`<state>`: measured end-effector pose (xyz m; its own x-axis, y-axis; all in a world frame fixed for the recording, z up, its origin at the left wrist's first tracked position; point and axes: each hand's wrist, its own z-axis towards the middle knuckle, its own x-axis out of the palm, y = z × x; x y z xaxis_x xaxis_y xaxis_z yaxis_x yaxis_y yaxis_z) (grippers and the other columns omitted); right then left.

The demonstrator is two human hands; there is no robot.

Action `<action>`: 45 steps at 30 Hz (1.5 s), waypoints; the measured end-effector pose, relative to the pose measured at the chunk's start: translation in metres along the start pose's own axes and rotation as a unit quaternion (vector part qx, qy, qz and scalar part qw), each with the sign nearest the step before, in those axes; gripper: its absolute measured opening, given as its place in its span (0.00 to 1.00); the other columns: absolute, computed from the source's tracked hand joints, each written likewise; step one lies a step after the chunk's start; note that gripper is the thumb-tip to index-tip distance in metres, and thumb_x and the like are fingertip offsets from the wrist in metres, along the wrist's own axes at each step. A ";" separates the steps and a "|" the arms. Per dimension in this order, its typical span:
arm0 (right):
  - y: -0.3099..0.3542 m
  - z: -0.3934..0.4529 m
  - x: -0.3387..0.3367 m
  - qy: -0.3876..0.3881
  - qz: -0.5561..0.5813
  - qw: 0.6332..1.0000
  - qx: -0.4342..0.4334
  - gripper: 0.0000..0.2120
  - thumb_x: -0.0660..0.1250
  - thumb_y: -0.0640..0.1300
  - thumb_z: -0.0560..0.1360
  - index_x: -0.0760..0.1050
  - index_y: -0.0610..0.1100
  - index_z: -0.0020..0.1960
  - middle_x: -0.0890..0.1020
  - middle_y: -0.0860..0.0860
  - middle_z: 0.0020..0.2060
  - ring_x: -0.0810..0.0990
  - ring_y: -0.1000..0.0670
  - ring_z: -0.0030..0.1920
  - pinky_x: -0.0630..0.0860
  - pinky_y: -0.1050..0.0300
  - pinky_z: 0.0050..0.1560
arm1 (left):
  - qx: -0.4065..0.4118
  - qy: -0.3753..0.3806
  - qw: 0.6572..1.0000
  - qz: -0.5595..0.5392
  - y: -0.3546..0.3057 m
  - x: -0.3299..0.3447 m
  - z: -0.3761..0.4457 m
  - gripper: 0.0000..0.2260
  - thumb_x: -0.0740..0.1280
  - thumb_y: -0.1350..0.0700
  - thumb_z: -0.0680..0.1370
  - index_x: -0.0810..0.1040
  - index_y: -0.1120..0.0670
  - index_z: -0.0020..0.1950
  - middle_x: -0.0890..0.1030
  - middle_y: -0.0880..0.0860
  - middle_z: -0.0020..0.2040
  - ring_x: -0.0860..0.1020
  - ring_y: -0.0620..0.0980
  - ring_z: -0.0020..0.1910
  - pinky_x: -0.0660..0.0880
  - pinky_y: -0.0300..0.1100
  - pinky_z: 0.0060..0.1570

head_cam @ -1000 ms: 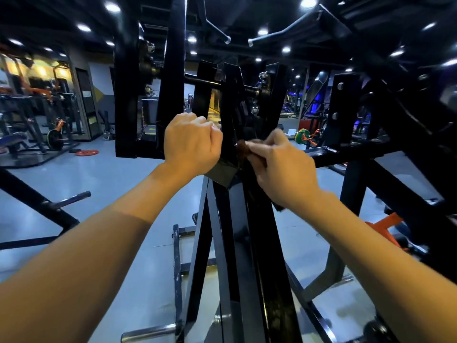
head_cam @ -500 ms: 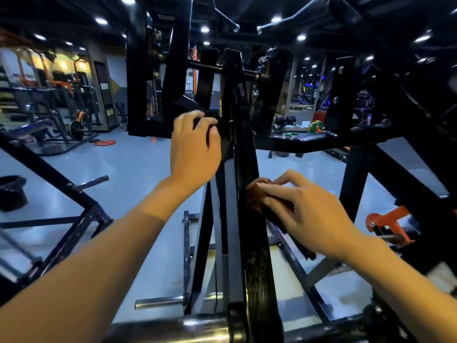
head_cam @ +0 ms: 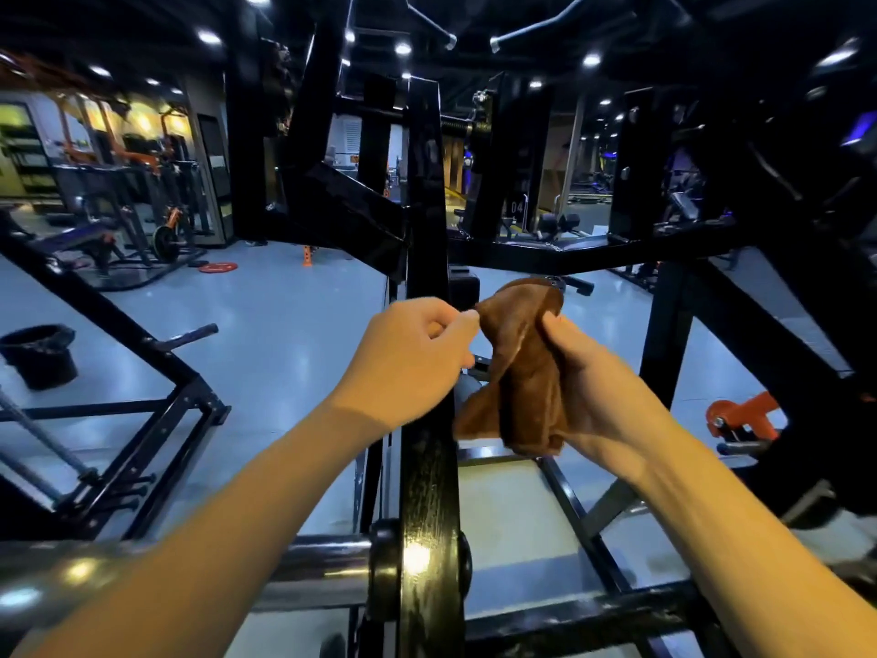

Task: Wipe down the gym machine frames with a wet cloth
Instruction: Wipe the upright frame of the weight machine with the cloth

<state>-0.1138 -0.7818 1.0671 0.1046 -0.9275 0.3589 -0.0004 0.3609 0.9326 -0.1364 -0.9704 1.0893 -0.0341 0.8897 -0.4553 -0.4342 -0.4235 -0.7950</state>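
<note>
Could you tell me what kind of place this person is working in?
It looks like a commercial gym: black steel machine frames fill the view, a red weight plate lies on the grey floor, and benches and racks stand further back.

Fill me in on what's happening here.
A person is cleaning a gym machine. The right hand grips a brown cloth, lifted off the black upright frame bar, while the left hand pinches its top corner. The cloth looks bunched, probably being refolded before more wiping.

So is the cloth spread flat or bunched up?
Bunched: the brown cloth hangs in folds from the right hand, the left hand pinching one corner.
</note>
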 end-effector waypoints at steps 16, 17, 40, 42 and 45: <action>0.011 -0.008 -0.002 -0.006 -0.179 0.980 -0.087 0.16 0.69 0.52 0.80 0.81 0.46 0.64 0.87 0.49 0.56 0.86 0.49 0.55 0.83 0.56 0.50 | -0.159 0.071 0.908 -0.380 -0.013 0.015 -0.005 0.14 0.61 0.53 0.86 0.78 0.57 0.67 0.85 0.55 0.61 0.83 0.53 0.61 0.76 0.54 0.68; 0.013 -0.008 -0.001 0.002 -0.173 0.981 -0.084 0.14 0.69 0.50 0.80 0.83 0.44 0.61 0.88 0.48 0.53 0.87 0.48 0.54 0.83 0.57 0.49 | -0.170 0.080 0.891 -0.414 -0.012 0.014 -0.004 0.14 0.60 0.54 0.86 0.77 0.58 0.68 0.84 0.56 0.62 0.83 0.54 0.62 0.75 0.55 0.68; 0.011 0.036 0.016 -0.020 -0.387 0.879 -0.277 0.21 0.61 0.48 0.86 0.66 0.58 0.77 0.82 0.60 0.53 0.83 0.57 0.50 0.81 0.54 0.51 | -0.098 -0.057 0.984 -0.139 0.000 -0.016 -0.005 0.15 0.66 0.38 0.80 0.81 0.47 0.57 0.83 0.42 0.51 0.80 0.39 0.49 0.75 0.34 0.50; 0.010 0.048 0.015 -0.068 -0.454 0.824 -0.332 0.24 0.60 0.50 0.86 0.60 0.57 0.81 0.81 0.57 0.53 0.81 0.55 0.47 0.79 0.56 0.46 | -0.114 -0.108 0.986 -0.060 0.024 -0.029 -0.013 0.16 0.62 0.42 0.83 0.80 0.52 0.52 0.79 0.45 0.46 0.75 0.39 0.42 0.69 0.32 0.42; -0.021 0.049 0.029 -0.045 -0.621 0.666 -0.411 0.27 0.58 0.58 0.84 0.60 0.56 0.82 0.76 0.49 0.61 0.75 0.48 0.57 0.77 0.51 0.49 | -0.133 -0.121 0.984 -0.013 0.061 -0.030 -0.024 0.16 0.60 0.48 0.85 0.83 0.55 0.50 0.82 0.54 0.47 0.79 0.49 0.43 0.76 0.45 0.46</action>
<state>-0.1600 -0.8210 1.0597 -0.5428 -0.5494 -0.6353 0.5797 -0.7924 0.1899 -0.1404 -1.0269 1.0451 -0.2529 0.9019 -0.3501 -0.1876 -0.4008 -0.8968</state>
